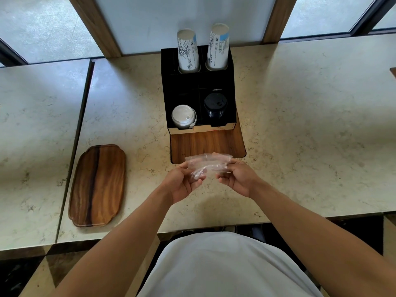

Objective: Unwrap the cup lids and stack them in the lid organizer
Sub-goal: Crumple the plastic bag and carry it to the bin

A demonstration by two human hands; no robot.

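Clear crumpled plastic wrapper (207, 163) pinched between fingers of left hand (184, 183) and right hand (238, 179).

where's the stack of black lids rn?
Head view: the stack of black plastic cup lids sits in the front right compartment of the black organizer, beside the white lids, behind the wooden base.

A clear plastic wrapper (207, 165) blurs the fingertips behind it at frame centre; a brown object (393, 72) is cut off at the right edge, and the black organizer (184, 86) hides its rear compartments' depths
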